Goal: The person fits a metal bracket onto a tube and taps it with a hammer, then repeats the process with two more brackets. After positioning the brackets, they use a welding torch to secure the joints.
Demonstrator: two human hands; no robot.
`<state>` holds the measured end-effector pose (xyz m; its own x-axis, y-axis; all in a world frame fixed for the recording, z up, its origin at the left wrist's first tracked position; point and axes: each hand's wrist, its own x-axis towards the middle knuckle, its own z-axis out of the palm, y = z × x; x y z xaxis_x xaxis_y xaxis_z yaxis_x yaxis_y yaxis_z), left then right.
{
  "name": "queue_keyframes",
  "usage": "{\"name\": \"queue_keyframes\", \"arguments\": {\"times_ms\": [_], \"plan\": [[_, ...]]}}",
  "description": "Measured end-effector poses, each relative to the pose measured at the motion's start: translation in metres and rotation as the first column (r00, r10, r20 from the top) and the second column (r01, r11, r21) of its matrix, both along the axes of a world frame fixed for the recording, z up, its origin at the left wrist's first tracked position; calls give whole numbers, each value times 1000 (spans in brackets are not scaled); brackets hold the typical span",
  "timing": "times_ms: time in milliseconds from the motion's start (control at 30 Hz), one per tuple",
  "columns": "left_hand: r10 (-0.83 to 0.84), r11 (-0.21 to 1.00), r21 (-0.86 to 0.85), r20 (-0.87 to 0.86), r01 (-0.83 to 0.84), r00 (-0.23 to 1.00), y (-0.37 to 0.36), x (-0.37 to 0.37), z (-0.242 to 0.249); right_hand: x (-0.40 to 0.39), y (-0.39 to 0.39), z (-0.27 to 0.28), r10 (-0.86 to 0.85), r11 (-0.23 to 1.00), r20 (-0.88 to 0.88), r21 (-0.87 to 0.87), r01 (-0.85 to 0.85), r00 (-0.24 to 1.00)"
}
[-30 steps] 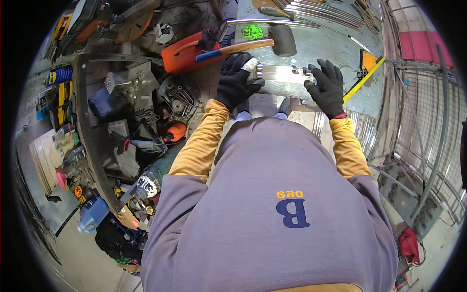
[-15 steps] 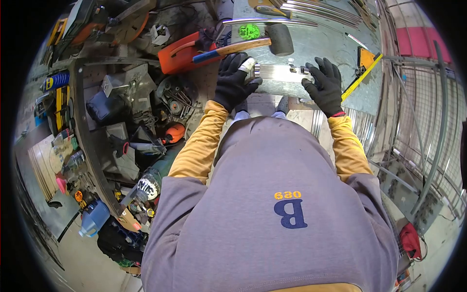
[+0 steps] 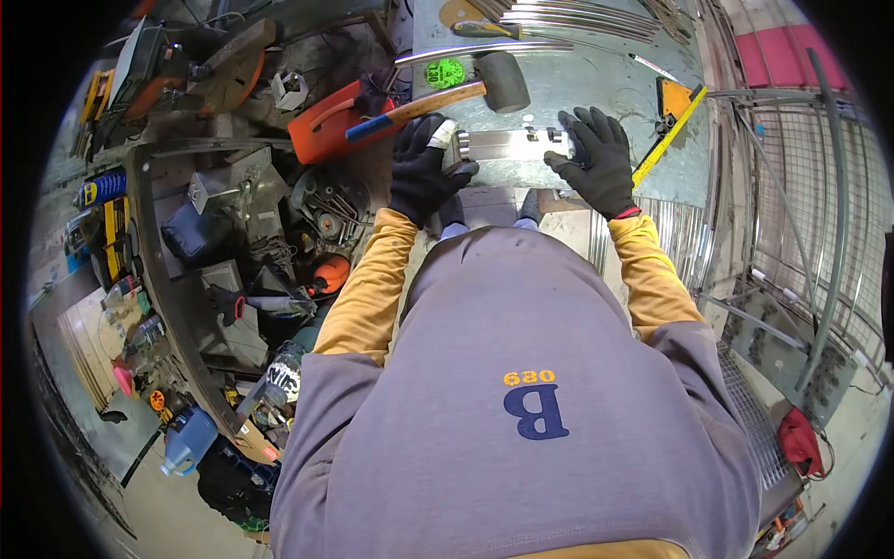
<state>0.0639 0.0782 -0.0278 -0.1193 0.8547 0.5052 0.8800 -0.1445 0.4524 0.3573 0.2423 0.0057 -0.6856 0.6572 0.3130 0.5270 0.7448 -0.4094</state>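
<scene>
A shiny metal piece [image 3: 510, 145] lies along the near edge of the metal-topped table, between my two black-gloved hands. My left hand [image 3: 425, 168] is wrapped round its left end, with pale tape on one finger. At the right end, my right hand [image 3: 596, 160] grips it between thumb and fingers, near small dark slots. Just beyond the piece rests a mallet with a black head [image 3: 504, 82] and a wood-and-blue handle [image 3: 419, 109]. A round green label [image 3: 445, 74] lies behind the handle.
Metal tubes [image 3: 577, 19] and a screwdriver [image 3: 484, 30] lie at the back of the table [image 3: 605, 88]. A yellow square [image 3: 669, 138] is at the right. A red case [image 3: 328, 121] and cluttered shelves stand left; wire mesh [image 3: 801, 186] stands right.
The view has shifted, so the table and hands appear further left. My hands keep hold of the metal piece, and little else differs.
</scene>
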Motion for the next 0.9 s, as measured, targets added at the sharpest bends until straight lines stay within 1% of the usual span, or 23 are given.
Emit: {"name": "queue_keyframes", "arguments": {"times_ms": [100,233,300,333,367,400,433,500,533,567,600,633,667,700,733,767,800,833,900], "plan": [[2,1000,-25,14,-2,1000,-1,1,1,2,1,0,13,1000,-42,-2,-13,999],[12,1000,7,-21,-12,1000,-3,1,13,4,1,-2,23,999,-55,-27,-24,998],[33,998,-60,10,-33,999,-10,4,22,5,2,10,46,998,-70,-36,-48,997],[54,997,-52,10,-54,998,-18,6,26,7,0,23,23,993,-183,-109,-43,983],[145,989,8,67,-145,987,-32,8,30,7,-2,34,-9,981,-290,-186,-48,957],[228,970,61,128,-237,965,-46,10,32,14,-3,38,-34,989,-326,-149,-16,945],[245,965,62,130,-254,961,-63,8,27,26,-7,45,-68,985,-343,-173,8,937],[480,876,-51,198,-480,854,-109,5,-17,30,-20,63,-210,950,-481,-307,61,851],[613,790,-228,289,-569,735,-135,7,-44,38,-27,66,-371,832,-472,-552,61,800],[732,680,-408,346,-609,586,-169,8,-85,46,-32,65,-523,655,-415,-754,39,744],[631,637,-565,-9,-524,776,-230,-7,-166,53,-33,59,-498,611,-392,-791,-7,774],[409,647,-675,-84,-354,909,-284,-5,-203,68,-31,41,-416,589,-357,-807,-52,836],[319,345,-920,-71,-185,945,-320,10,-213,77,-39,27,-388,529,-362,-841,-116,848],[300,175,-980,-38,-94,953,-350,36,-248,66,-52,41,-379,454,-284,-886,-90,881],[221,454,-891,130,16,967,-333,61,-180,72,-54,35,-240,419,-144,-908,-32,960],[407,271,-962,88,-28,909,-388,78,-234,65,-62,38,-170,493,-59,-870,33,984],[526,165,-984,30,-68,850,-396,99,-238,60,-68,40,-126,511,37,-854,97,991],[571,145,-986,14,-84,821,-395,107,-231,54,-73,40,-85,529,132,-834,157,988],[610,128,-989,16,-78,792,-393,115,-229,42,-78,39,13,631,234,-756,174,972]]}}
